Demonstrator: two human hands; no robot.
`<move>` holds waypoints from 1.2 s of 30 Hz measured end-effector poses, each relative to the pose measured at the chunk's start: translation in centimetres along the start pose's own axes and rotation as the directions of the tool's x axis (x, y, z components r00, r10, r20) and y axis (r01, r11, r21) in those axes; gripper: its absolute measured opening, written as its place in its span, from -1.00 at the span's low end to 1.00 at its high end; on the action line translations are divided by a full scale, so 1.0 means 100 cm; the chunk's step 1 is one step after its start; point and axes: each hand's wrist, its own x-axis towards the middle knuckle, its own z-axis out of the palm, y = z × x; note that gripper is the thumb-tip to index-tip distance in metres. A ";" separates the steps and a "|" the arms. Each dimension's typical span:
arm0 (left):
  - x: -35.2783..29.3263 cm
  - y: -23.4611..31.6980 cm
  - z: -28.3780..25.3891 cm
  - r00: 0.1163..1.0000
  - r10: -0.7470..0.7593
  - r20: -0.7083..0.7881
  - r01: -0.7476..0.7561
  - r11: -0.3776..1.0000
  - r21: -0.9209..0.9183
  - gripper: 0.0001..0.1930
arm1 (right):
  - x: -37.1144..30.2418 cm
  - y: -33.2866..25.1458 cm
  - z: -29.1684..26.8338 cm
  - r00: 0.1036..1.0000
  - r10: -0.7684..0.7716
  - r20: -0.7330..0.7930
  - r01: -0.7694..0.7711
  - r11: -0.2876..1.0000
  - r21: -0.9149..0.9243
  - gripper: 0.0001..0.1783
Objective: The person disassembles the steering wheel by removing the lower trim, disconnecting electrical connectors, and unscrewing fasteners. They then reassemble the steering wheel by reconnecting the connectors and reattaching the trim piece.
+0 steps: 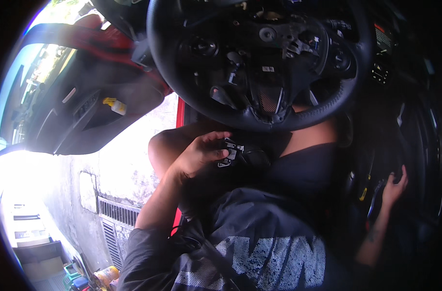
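Observation:
My left hand (201, 154) is closed over my lap, thumb and fingers pinching a small silver-and-black bracket-like part (231, 154). A dark rounded piece (256, 158) lies beside that part; I cannot tell whether they are joined. Off to the right, my right hand (394, 188) reaches over the dark seat area with its fingers apart and nothing visible in them. Just left of it are a yellow-handled screwdriver (363, 194) and a slim dark-handled tool (375, 196). Ahead of my lap stands the steering wheel (259, 123), its centre cover off and inner metal and wiring exposed.
The car door (85, 104) stands open at the left, with a yellow-and-white spray bottle (115, 105) in its pocket. Below it are concrete ground (133, 177) and a drain grate (118, 211). Tubs and containers (107, 275) sit at the lower left. Dark console controls (379, 72) are at the right.

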 end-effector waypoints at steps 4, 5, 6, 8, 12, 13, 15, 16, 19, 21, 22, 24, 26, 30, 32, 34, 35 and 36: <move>-0.011 -0.001 -0.014 0.977 0.143 -0.158 -0.193 0.907 -0.375 -0.50 | 0.031 -0.139 -0.032 0.984 -0.146 -0.099 0.159 0.977 0.140 -0.49; -0.015 0.004 -0.021 0.972 0.133 -0.196 -0.209 0.868 -0.450 -0.52 | 0.032 -0.171 -0.042 0.974 -0.197 -0.112 0.214 0.963 0.164 -0.50; -0.020 0.006 -0.029 0.965 0.116 -0.235 -0.227 0.821 -0.525 -0.55 | 0.032 -0.201 -0.049 0.960 -0.251 -0.123 0.271 0.944 0.187 -0.51; -0.012 0.009 -0.047 0.900 0.201 -0.387 -0.359 0.846 -0.395 -0.53 | 0.032 -0.256 -0.053 0.901 -0.372 -0.224 0.433 0.805 0.406 -0.54; 0.002 0.040 -0.041 0.758 0.330 -0.562 -0.490 0.858 -0.157 -0.52 | 0.021 -0.373 -0.051 0.846 -0.421 -0.327 0.509 0.451 0.733 -0.61; 0.011 0.041 -0.045 0.731 0.397 -0.555 -0.534 0.839 -0.103 -0.53 | 0.020 -0.399 -0.043 0.826 -0.474 -0.304 0.508 0.396 0.765 -0.63; 0.029 0.047 -0.040 0.750 0.428 -0.505 -0.571 0.804 -0.168 -0.50 | 0.019 -0.445 -0.031 0.799 -0.559 -0.222 0.455 0.319 0.831 -0.67; 0.041 0.054 -0.031 0.798 0.396 -0.455 -0.552 0.783 -0.286 -0.46 | 0.018 -0.464 -0.028 0.790 -0.589 -0.168 0.411 0.306 0.859 -0.69; 0.069 0.076 0.004 0.884 0.328 -0.333 -0.467 0.618 -0.632 -0.44 | 0.011 -0.497 -0.006 0.809 -0.571 -0.138 0.331 0.249 0.910 -0.70; 0.083 0.072 0.009 0.848 0.339 -0.408 -0.515 0.709 -0.481 -0.46 | 0.013 -0.512 0.006 0.797 -0.584 -0.156 0.366 0.261 0.893 -0.72; 0.084 0.069 0.011 0.825 0.346 -0.448 -0.530 0.748 -0.398 -0.48 | 0.013 -0.518 0.012 0.789 -0.592 -0.163 0.381 0.263 0.886 -0.73; 0.082 0.080 0.020 0.850 0.392 -0.353 -0.524 0.706 -0.477 -0.53 | 0.014 -0.526 0.022 0.804 -0.571 -0.162 0.394 0.309 0.865 -0.75; 0.084 0.077 0.015 0.852 0.424 -0.307 -0.524 0.691 -0.499 -0.58 | 0.013 -0.530 0.026 0.820 -0.551 -0.157 0.404 0.362 0.840 -0.76; 0.099 0.057 -0.002 0.840 0.439 -0.320 -0.543 0.684 -0.487 -0.64 | 0.009 -0.533 0.030 0.791 -0.577 -0.203 0.485 0.390 0.783 -0.76; 0.105 0.059 0.001 0.840 0.429 -0.333 -0.543 0.670 -0.506 -0.64 | 0.008 -0.534 0.034 0.787 -0.586 -0.194 0.496 0.414 0.763 -0.75; 0.110 0.067 0.005 0.850 0.400 -0.343 -0.526 0.662 -0.533 -0.62 | 0.009 -0.537 0.031 0.760 -0.616 -0.208 0.545 0.429 0.720 -0.75; 0.110 0.073 0.005 0.854 0.415 -0.314 -0.520 0.661 -0.541 -0.60 | 0.010 -0.541 0.027 0.732 -0.644 -0.221 0.585 0.428 0.689 -0.74; 0.110 0.078 0.004 0.856 0.431 -0.285 -0.514 0.660 -0.548 -0.59 | 0.010 -0.544 0.025 0.703 -0.672 -0.233 0.623 0.425 0.656 -0.74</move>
